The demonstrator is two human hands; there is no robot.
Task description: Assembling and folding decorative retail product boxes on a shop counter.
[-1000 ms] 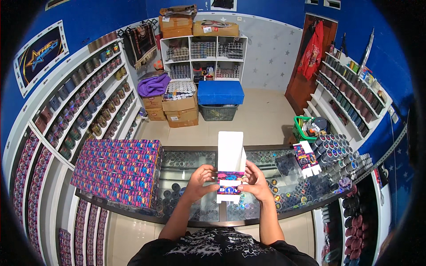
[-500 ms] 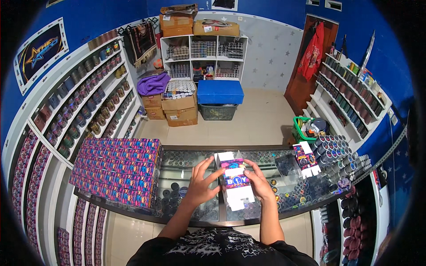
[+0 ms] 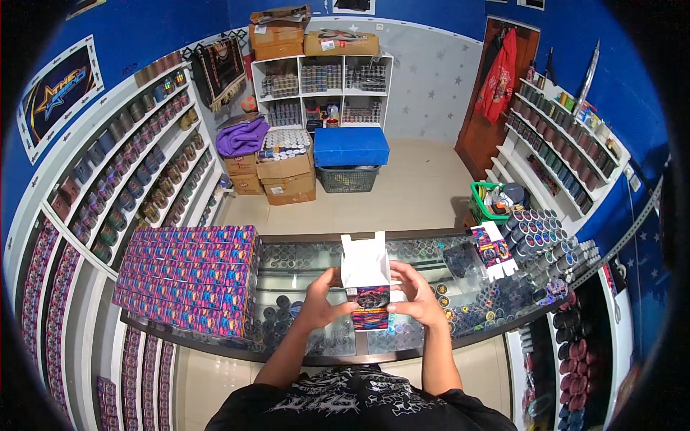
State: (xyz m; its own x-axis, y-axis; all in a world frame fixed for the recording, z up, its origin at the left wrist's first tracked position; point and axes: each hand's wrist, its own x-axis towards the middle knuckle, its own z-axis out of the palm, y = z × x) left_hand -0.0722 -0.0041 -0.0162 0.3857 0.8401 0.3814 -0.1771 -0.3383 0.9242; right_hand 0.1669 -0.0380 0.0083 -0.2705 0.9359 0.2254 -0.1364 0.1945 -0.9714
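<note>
Between my hands is a small carton (image 3: 371, 296), patterned in purple, pink and orange, held over the glass counter. Its white inner flaps (image 3: 365, 262) stand up on the far side, and the body is opened out. My left hand (image 3: 321, 302) grips the left side, thumb on the near face. On the right side, my right hand (image 3: 418, 298) holds it in the same way, fingers curved behind. A large block of finished boxes (image 3: 188, 280) in the same pattern stands on the counter to the left.
An unfolded carton (image 3: 491, 248) lies to the right, beside stacked round-lidded containers (image 3: 535, 233) and a green basket (image 3: 490, 205). The glass counter (image 3: 287, 345) has small jars beneath it. Shelves of spools or tins (image 3: 136, 158) line the left wall. Cardboard boxes (image 3: 291, 190) stand beyond.
The carton has been turned and squared out, its white flaps now at the far end. My left hand, earlier spread beside it, has closed onto its side; my right hand keeps hold.
</note>
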